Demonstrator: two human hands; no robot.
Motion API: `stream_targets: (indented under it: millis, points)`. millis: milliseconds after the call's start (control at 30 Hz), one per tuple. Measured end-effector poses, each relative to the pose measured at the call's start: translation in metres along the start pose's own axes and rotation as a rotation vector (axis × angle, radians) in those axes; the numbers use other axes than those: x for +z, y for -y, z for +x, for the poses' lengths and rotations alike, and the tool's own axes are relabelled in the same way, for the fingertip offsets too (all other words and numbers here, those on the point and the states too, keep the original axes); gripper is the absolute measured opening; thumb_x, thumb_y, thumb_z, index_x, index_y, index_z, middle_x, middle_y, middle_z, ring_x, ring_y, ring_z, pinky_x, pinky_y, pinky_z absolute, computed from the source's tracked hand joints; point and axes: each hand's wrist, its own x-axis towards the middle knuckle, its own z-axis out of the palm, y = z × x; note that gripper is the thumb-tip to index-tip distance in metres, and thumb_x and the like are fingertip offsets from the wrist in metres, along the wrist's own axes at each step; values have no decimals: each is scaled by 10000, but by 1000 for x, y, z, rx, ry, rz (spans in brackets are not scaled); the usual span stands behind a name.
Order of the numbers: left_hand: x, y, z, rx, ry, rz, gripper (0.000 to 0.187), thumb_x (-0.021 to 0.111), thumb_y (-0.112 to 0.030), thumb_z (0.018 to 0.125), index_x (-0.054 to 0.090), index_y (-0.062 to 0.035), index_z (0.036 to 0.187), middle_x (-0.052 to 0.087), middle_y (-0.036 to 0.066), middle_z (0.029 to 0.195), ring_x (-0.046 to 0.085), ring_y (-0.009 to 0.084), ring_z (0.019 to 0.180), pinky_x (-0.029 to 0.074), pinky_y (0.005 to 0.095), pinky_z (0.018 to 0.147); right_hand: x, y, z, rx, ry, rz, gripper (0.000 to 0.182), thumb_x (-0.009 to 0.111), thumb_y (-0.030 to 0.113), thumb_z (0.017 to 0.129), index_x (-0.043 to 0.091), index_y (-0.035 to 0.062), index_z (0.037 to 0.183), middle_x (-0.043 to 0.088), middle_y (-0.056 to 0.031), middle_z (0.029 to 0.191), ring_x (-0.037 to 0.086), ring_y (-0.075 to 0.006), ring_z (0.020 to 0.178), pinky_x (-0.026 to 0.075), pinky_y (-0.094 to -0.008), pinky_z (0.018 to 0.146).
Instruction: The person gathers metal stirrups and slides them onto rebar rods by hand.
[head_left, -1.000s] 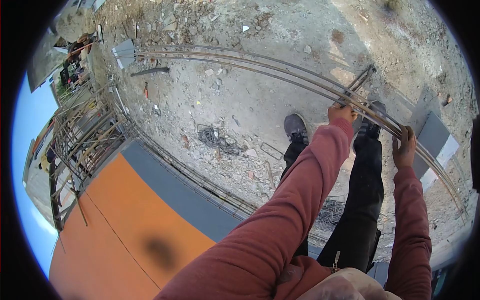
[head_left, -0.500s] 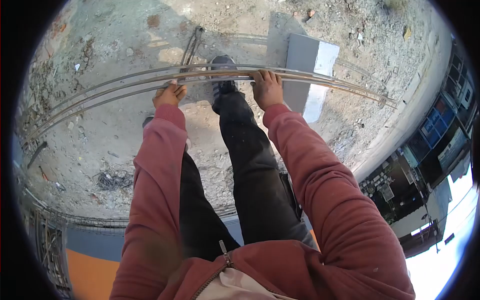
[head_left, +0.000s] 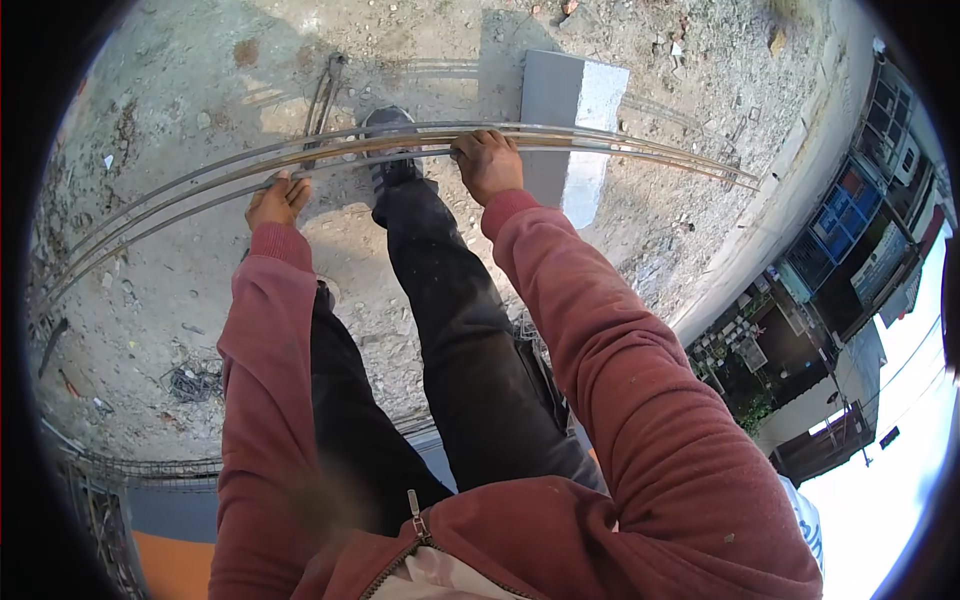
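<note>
Left of the grey block [head_left: 548, 130], the left hand [head_left: 278, 203] pinches and the right hand [head_left: 488, 165] curls closed on the metal rods [head_left: 420, 138], which cross over that block. If either grip slackens, they could roll apart.

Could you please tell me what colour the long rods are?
The rods are grey and rusty brown; the head view shows it.

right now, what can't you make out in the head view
Underside of the right hand, head view: hidden by the hand's back.
Left ends of the rods, head view: lost near the dark left edge.
Orange surface, head view: cut off by the bottom edge, partly covered by the left sleeve.
Strands of the dark tangle, head view: too small to count.
</note>
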Motion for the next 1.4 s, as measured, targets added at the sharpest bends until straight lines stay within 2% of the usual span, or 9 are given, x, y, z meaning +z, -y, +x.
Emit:
stream_targets:
  millis: [167,400,767,967,1067,1167,1300,1367,1400]
  points:
    - [0,0,-8,21,-24,-17,122,603,0,756,531,58,836,599,178,771,630,249,659,560,284,572,-8,-1,-3,19,32,37,107,543,178,751,619,119,798,582,-56,842,519,-253,903,386,-382,806]
    - [-21,9,-15,-7,82,-1,134,604,-33,768,527,29,857,618,170,834,630,241,709,552,282,624,-12,2,-21,34,145,92,110,541,182,754,618,123,805,582,-53,833,521,-247,903,380,-385,810]
    - [-17,22,1,-41,-12,21,145,593,-38,778,514,56,854,603,189,825,625,261,722,552,302,655,13,-3,-16,60,123,120,86,568,178,729,629,139,774,591,-38,809,527,-233,868,387,-373,781]
    - [-12,13,3,-4,47,20,193,606,-49,773,497,63,887,594,199,858,620,272,747,551,307,665,11,-5,-7,69,74,113,94,575,184,724,632,134,780,591,-49,847,522,-241,895,385,-393,789]
    - [-12,8,2,-78,51,62,250,585,-64,791,476,72,971,581,201,932,606,274,822,542,314,706,14,-5,-9,104,129,69,149,572,179,730,620,131,862,575,-59,959,501,-242,980,370,-389,847]
    - [-24,10,1,-107,161,-44,229,549,-63,812,475,74,980,578,205,955,600,283,840,540,355,700,10,-2,-13,115,138,18,204,571,176,736,607,134,933,558,-64,1030,473,-243,1046,344,-392,894]
    - [-55,16,-6,-166,270,-97,284,520,-102,836,467,-11,1100,530,186,1090,551,282,962,499,391,783,0,0,-21,169,327,-43,339,579,177,738,547,137,1073,504,-74,1147,419,-249,1127,294,-403,956]
    - [-80,22,-11,-164,349,-62,316,519,-118,840,464,-76,1148,515,167,1129,538,271,986,489,383,791,0,4,-34,150,259,-123,426,590,179,731,488,134,1143,449,-85,1210,383,-251,1162,272,-403,980]
    - [-90,24,-19,-180,305,-1,341,529,-124,836,457,-101,1168,519,155,1129,543,260,977,489,365,779,-3,7,-41,141,221,-165,472,595,181,728,459,133,1177,421,-90,1242,365,-252,1180,261,-403,992]
